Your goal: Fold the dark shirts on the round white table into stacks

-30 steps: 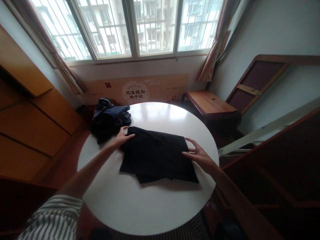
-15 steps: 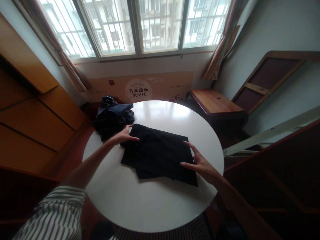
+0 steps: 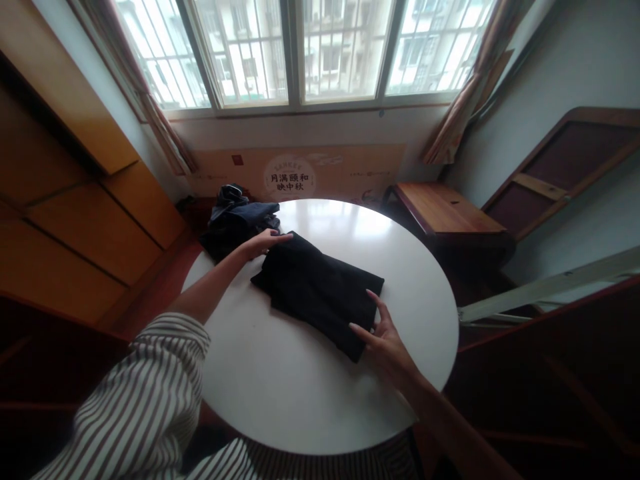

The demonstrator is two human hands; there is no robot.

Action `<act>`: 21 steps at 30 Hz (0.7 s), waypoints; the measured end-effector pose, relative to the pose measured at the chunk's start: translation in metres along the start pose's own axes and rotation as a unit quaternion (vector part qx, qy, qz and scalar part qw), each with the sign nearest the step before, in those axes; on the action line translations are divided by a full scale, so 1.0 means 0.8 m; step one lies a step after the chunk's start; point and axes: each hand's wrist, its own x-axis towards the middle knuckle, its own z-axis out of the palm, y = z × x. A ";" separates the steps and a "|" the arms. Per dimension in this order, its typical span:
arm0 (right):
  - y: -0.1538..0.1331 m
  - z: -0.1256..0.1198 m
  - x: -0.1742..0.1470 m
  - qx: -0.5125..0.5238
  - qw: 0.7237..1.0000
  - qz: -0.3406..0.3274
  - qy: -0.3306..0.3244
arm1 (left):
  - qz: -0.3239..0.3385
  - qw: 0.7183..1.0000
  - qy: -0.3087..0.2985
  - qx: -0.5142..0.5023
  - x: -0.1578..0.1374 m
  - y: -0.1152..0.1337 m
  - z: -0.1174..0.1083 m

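Grip of the left hand [image 3: 263,243] pinching black folded cloth [image 3: 320,283], mid-frame on a round white surface [image 3: 295,400].
The left thumb lies over the cloth's upper-left corner, fingers behind it; the right hand [image 3: 387,340] is at the lower-right end, thumb and one fingertip touching the cloth's top, though whether its other fingers close underneath cannot be told. A heap of dark clothes [image 3: 243,217] sits just beyond the left hand, at the surface's upper-left edge. Farther out are a striped sleeve [image 3: 140,380] lower left, orange cabinets [image 3: 80,230] at left, a low wooden stand [image 3: 443,207] upper right, and a printed banner [image 3: 333,177] under the barred window [image 3: 345,57] at the top.
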 end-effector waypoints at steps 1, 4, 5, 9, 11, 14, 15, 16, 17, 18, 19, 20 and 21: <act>0.003 -0.001 0.000 -0.011 1.000 -0.008 -0.004 | -0.007 1.000 -0.011 0.012 -0.004 -0.009 -0.001; 0.005 0.000 0.000 -0.037 0.999 -0.032 -0.017 | 0.002 0.999 -0.044 -0.016 -0.011 -0.029 -0.006; 0.003 0.001 0.000 -0.039 0.998 -0.037 -0.017 | 0.016 0.998 -0.041 -0.040 -0.010 -0.033 -0.008; -0.007 0.000 -0.004 -0.052 0.998 -0.032 -0.029 | 0.053 0.997 0.009 -0.062 0.004 -0.046 -0.021; -0.013 -0.011 0.001 -0.104 0.993 -0.001 -0.049 | 0.052 0.998 0.023 -0.016 0.009 -0.055 -0.027; -0.028 -0.044 0.026 -0.233 0.972 -0.024 -0.030 | 0.050 0.998 0.006 0.028 0.012 -0.064 -0.032; -0.034 -0.056 0.039 -0.288 0.955 -0.071 -0.007 | 0.050 0.998 0.002 0.029 0.012 -0.064 -0.031; -0.042 -0.068 0.054 -0.345 0.930 -0.130 0.014 | 0.050 0.998 0.002 0.025 0.012 -0.061 -0.028; -0.049 -0.079 0.070 -0.398 0.898 -0.186 0.033 | 0.049 0.999 0.005 0.021 0.013 -0.057 -0.024; -0.056 -0.087 0.086 -0.442 0.866 -0.226 0.048 | 0.048 0.999 0.009 0.017 0.015 -0.050 -0.018; -0.062 -0.093 0.102 -0.478 0.841 -0.245 0.058 | 0.046 0.999 0.009 0.015 0.017 -0.043 -0.012; -0.067 -0.096 0.116 -0.504 0.827 -0.242 0.061 | 0.045 0.999 0.006 0.015 0.021 -0.035 -0.004; -0.072 -0.096 0.129 -0.521 0.822 -0.223 0.055 | 0.045 0.999 0.004 0.019 0.026 -0.028 0.003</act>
